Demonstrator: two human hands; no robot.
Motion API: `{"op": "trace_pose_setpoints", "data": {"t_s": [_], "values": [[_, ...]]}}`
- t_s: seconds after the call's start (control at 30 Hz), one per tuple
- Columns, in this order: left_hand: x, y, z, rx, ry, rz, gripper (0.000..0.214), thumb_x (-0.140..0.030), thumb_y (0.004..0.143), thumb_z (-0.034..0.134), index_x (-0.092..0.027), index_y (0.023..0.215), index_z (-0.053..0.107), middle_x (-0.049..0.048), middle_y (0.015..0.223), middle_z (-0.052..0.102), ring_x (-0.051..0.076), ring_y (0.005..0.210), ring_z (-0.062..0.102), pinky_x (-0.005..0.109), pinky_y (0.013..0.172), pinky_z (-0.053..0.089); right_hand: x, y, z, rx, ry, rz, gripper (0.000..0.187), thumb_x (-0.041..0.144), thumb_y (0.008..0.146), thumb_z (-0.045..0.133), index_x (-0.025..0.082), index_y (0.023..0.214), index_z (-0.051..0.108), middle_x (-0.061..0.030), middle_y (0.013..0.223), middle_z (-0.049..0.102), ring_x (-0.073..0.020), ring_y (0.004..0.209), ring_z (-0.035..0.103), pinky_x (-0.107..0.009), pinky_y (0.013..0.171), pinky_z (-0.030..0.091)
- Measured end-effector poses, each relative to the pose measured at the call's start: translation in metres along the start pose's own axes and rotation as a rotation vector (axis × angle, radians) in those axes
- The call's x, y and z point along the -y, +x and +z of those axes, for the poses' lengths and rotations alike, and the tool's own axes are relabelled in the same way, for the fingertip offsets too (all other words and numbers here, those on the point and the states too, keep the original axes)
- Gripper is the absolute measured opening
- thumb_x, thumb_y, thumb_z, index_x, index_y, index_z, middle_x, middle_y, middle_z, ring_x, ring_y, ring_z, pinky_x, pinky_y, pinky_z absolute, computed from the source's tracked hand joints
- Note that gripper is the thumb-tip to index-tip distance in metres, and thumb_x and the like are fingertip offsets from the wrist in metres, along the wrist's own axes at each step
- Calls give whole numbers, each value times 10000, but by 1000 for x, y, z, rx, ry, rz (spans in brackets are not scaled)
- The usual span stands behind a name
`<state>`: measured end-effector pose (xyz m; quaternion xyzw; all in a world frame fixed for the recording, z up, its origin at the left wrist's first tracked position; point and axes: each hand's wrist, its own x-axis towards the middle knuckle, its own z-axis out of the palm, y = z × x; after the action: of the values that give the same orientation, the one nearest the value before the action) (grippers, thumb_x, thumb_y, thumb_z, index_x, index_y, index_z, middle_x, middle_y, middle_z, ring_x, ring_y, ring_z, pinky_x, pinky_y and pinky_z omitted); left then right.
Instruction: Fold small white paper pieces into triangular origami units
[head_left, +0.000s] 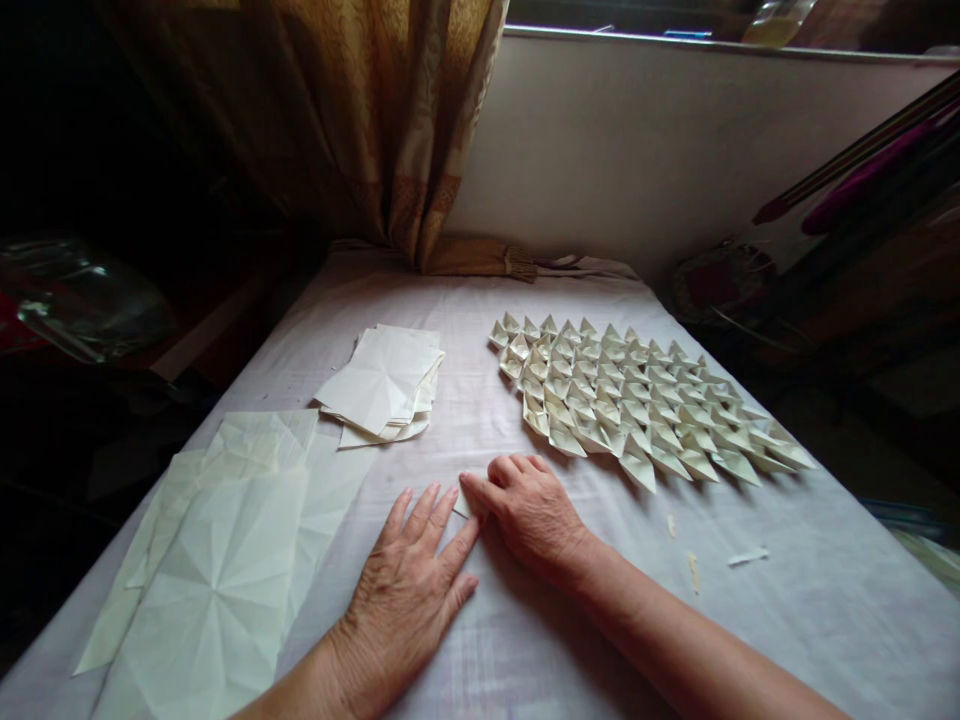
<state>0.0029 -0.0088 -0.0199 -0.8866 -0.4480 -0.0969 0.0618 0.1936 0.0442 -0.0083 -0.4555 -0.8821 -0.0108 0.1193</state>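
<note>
My left hand (409, 590) lies flat on the white cloth, fingers stretched out and together, pressing down on a small piece of paper (462, 507) of which only a corner shows between the hands. My right hand (529, 510) is curled beside it, fingertips pinched on that same small paper. Just beyond the right hand lie rows of several small folded paper boats (637, 400).
A stack of creased square papers (382, 385) sits ahead to the left. Larger creased sheets (225, 560) lie at the near left. Paper scraps (746, 556) lie at the right. A curtain (390, 130) hangs at the table's (825, 620) far edge; clutter stands at right.
</note>
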Motion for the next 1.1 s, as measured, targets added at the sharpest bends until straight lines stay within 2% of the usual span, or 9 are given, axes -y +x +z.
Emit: {"op": "trace_pose_setpoints", "data": {"t_s": [0.13, 0.37, 0.5, 0.6, 0.7, 0.8, 0.9, 1.0, 1.1], "values": [[-1, 2, -1, 5, 4, 4, 483, -527, 926, 464, -269, 1324, 552, 125, 1357, 577, 316, 1303, 469, 505, 1112, 237, 0, 3, 4, -19, 17, 49, 175, 234, 911, 582, 285, 1054, 668, -39, 840, 602, -180, 760, 479, -321, 725, 296], [5, 4, -3, 10, -49, 26, 482, -531, 940, 436, -299, 1354, 513, 92, 1403, 540, 295, 1349, 413, 505, 1126, 218, -7, -2, 12, -66, 120, 87, 309, 155, 891, 565, 284, 1150, 674, -41, 883, 608, -168, 773, 506, -299, 714, 327], [6, 4, -3, 57, -54, 48, 470, -472, 936, 481, -288, 1368, 494, 89, 1412, 533, 301, 1348, 413, 507, 1121, 229, -8, 4, 6, -9, 63, 70, 257, 195, 902, 574, 304, 1100, 698, -45, 875, 614, -175, 773, 527, -301, 708, 348], [6, 3, -2, 66, -47, 53, 485, -439, 926, 515, -284, 1383, 474, 95, 1416, 528, 304, 1354, 409, 512, 1124, 229, -12, 6, 3, 18, 63, 85, 300, 149, 888, 563, 297, 1110, 699, -52, 886, 633, -175, 759, 550, -296, 684, 363], [7, 2, -2, 48, -72, 46, 447, -449, 934, 497, -292, 1352, 509, 85, 1422, 524, 298, 1358, 402, 510, 1129, 225, -15, -7, 8, -108, 176, 82, 385, 80, 877, 515, 276, 1168, 676, -55, 921, 651, -169, 785, 571, -292, 708, 388], [7, 3, -2, 27, -97, 40, 445, -468, 945, 467, -301, 1354, 512, 71, 1422, 524, 289, 1354, 404, 500, 1138, 219, -13, -27, 11, -192, 273, -34, 358, 91, 887, 505, 264, 1152, 673, -65, 1010, 644, -176, 882, 567, -313, 797, 406], [6, 5, -2, 9, -88, 41, 448, -475, 947, 461, -294, 1352, 520, 73, 1402, 544, 288, 1342, 417, 496, 1139, 217, -8, -38, 8, -175, 209, -20, 320, 129, 901, 525, 271, 1147, 673, -67, 1014, 637, -186, 885, 547, -330, 802, 388], [5, 8, -3, -15, -95, 54, 417, -467, 951, 456, -271, 1301, 571, 76, 1411, 536, 285, 1351, 405, 491, 1148, 201, -6, -37, 4, -150, 122, 68, 312, 122, 892, 531, 254, 1132, 679, -71, 1005, 645, -198, 875, 531, -330, 772, 369], [4, 10, -4, 1, -139, 87, 424, -441, 955, 460, -245, 1319, 553, 57, 1401, 554, 257, 1345, 419, 473, 1164, 188, -7, -33, 3, -149, 93, 112, 338, 96, 876, 517, 250, 1129, 680, -72, 1006, 650, -204, 871, 519, -325, 746, 358]]}}
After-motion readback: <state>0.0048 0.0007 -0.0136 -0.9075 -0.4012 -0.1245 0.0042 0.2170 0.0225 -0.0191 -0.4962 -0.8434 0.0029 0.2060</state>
